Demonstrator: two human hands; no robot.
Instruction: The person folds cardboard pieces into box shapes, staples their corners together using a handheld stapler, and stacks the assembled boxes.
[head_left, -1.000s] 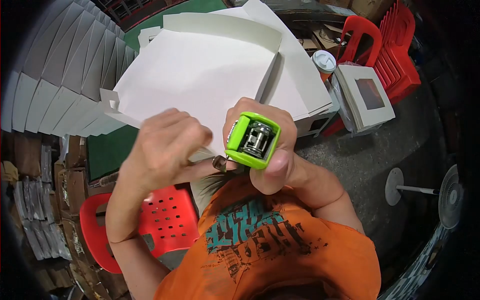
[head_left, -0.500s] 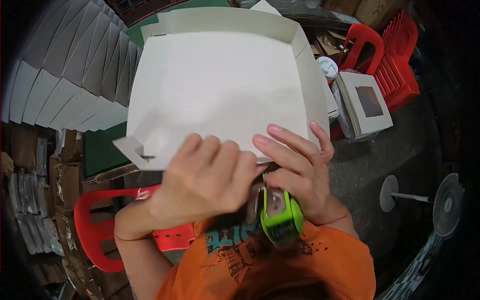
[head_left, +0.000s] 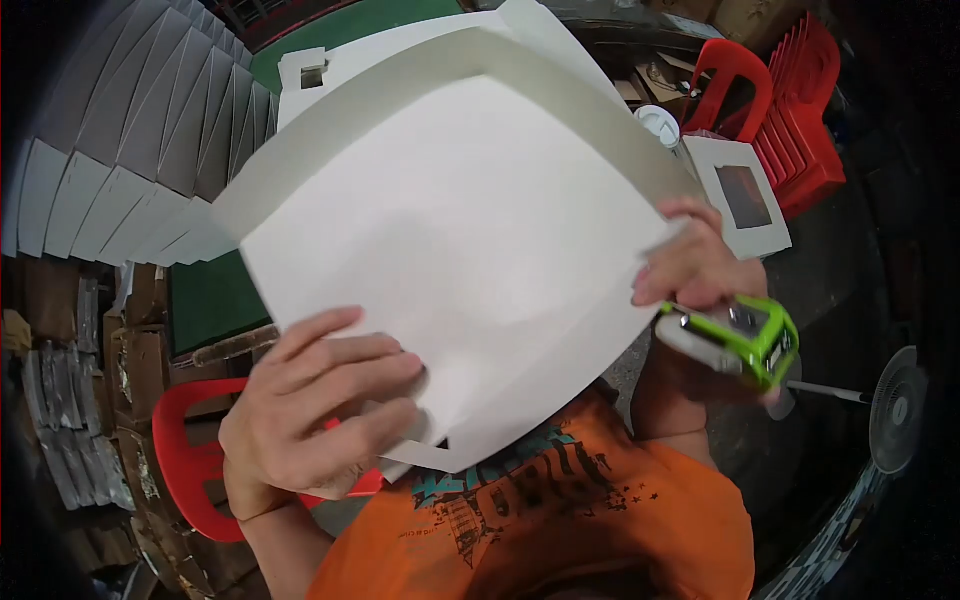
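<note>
A large white cardboard tray (head_left: 460, 230) with raised side walls is tilted in front of me, one corner pointing toward my body. My left hand (head_left: 325, 405) grips its near left corner, fingers over the inside face and by a small dark gap. At the right corner, my right hand (head_left: 695, 260) has its fingers curled over the edge. The same hand carries a bright green stapler-like tool (head_left: 745, 340), which hangs outside the tray and is slightly blurred. The thumbs are mostly hidden.
Folded white boxes (head_left: 130, 120) are stacked at the left. More white card (head_left: 375, 55) lies behind the tray on a green surface (head_left: 215, 305). Red chairs (head_left: 800, 120), a windowed box (head_left: 745, 195) and a cup (head_left: 657, 125) are at right, with a fan (head_left: 893, 410) below.
The tray has turned so a corner faces me. My left hand moved left to that corner, and my right hand moved up and right with the green tool.
</note>
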